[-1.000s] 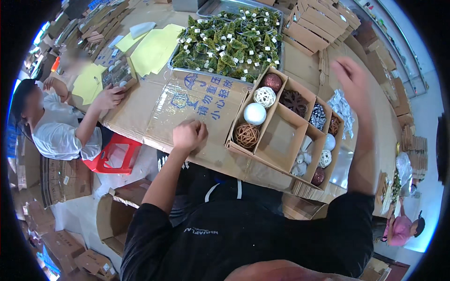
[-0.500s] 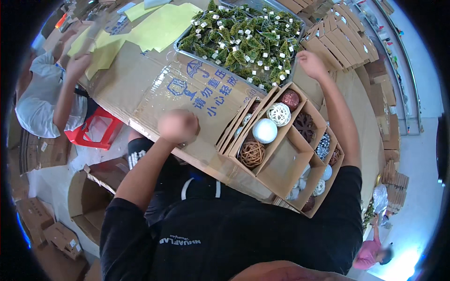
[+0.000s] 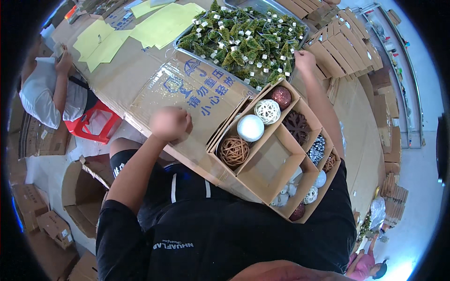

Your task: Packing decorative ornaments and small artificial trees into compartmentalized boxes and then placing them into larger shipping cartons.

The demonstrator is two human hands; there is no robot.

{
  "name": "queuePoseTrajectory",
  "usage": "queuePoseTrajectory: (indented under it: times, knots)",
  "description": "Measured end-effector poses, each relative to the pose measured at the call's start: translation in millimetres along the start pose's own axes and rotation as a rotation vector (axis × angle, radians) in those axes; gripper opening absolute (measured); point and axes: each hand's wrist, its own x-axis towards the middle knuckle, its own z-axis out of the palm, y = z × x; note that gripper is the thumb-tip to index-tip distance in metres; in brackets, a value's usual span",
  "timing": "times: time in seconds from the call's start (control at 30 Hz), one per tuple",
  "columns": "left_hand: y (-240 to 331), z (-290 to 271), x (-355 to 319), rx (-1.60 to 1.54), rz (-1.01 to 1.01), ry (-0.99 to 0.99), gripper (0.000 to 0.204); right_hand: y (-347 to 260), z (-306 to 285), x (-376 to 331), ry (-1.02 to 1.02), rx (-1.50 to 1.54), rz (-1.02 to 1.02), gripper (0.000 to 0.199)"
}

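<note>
My right hand is at the right edge of a metal tray, its fingertips pinched on a small artificial green tree with a whitish block base. Many similar trees fill the tray. A divided cardboard box lies tilted against my right forearm. Its compartments hold a brown wicker ball, a white ball, a white woven ball, a dark red glitter ball and a brown snowflake ornament. One large compartment holds nothing. My left hand is closed above the table carton, blurred, its contents hidden.
Yellow sheets lie at the far left of the cardboard-covered table. Stacked cardboard boxes stand right of the tray. A co-worker sits at the left by a red stool. An open carton stands below.
The divided box has shifted left in view. My right fingers now meet a tree at the tray's edge, and my left hand has moved slightly left. The co-worker's raised hand has dropped back.
</note>
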Motion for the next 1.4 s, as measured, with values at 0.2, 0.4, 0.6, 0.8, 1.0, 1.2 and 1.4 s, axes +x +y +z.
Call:
queuePoseTrajectory:
  times: [0.2, 0.4, 0.6, 0.8, 1.0, 1.2, 1.4]
  knots:
    - [1, 4, 4, -0.015, 0.038, 0.004, 0.026, -22, -54, 35, -0.030, 1.319, 0.327, 0.013]
    - [-2, 2, -2, 0.017, 0.008, -0.004, 0.026, -54, -91, 21, -0.178, 1.367, 0.279, 0.015]
    - [4, 2, 1, -0.014, 0.016, -0.012, 0.023, -44, -127, 21, -0.535, 1.438, 0.425, 0.018]
    - [4, 3, -3, -0.003, -0.012, 0.032, 0.026, -59, -136, -18, -0.729, 0.766, 0.266, 0.014]
    - [3, 0, -4, 0.023, -0.018, 0.060, 0.027, -73, -180, -40, -0.629, 0.500, 0.014, 0.018]
    - [3, 0, 11, -0.199, -0.380, 0.078, 0.039, -121, -268, -87, -0.651, 0.677, -0.143, 0.019]
    - [145, -113, 116, -1.004, 0.151, 0.321, 0.029, -193, -333, -142, -0.465, 0.708, -0.066, 0.019]
